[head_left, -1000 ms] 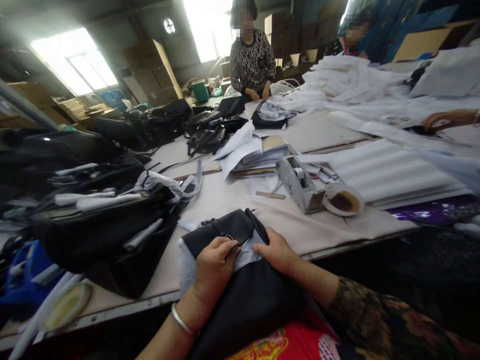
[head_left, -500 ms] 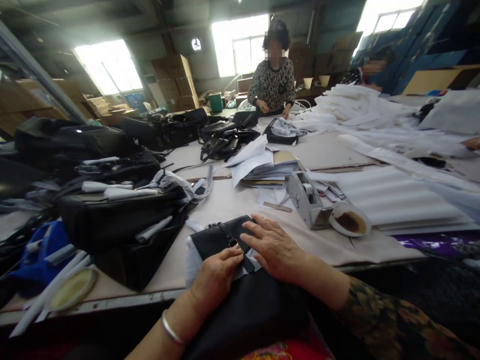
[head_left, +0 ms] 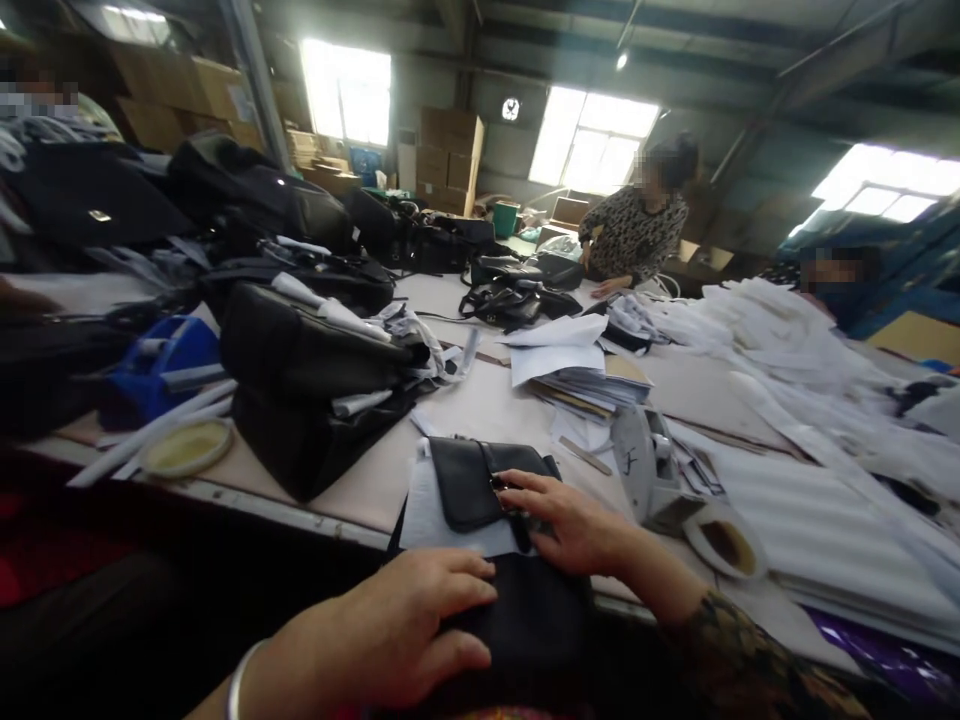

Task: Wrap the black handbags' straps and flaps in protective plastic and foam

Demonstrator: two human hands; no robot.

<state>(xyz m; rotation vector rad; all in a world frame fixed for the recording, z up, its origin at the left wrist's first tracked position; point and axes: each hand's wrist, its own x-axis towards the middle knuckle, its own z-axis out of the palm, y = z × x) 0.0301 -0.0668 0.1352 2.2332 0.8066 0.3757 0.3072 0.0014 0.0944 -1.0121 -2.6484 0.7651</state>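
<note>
My two hands at a black bag, which lies at the near edge of the table (head_left: 499,400), tilted toward me. My left hand (head_left: 412,625) is released, its fingers parted over the bag (head_left: 529,610)'s lower body; I cannot tell whether they touch it. My right hand (head_left: 574,525) rests on the flap (head_left: 457,490), fingers bent at the buckle (head_left: 499,483); whether they grasp the strap (head_left: 487,460) I cannot tell. A white sheet (head_left: 435,520) lies beneath the flap and juts out at its left; the bag's interior is hidden. Left of it, on the table, a larger bag (head_left: 296,350) bears white-wrapped handles (head_left: 352,318) across its top. To the right, a grey dispenser (head_left: 634,460) holds a roll (head_left: 660,443), and just beside it a tilted bowl (head_left: 703,553) contains a dark brown substance. Farther off, near a co-worker (head_left: 637,230), a dark bag (head_left: 628,342) carries crumpled white wrapping (head_left: 634,315); cartons (head_left: 448,165) stand stacked behind, contents not visible
</note>
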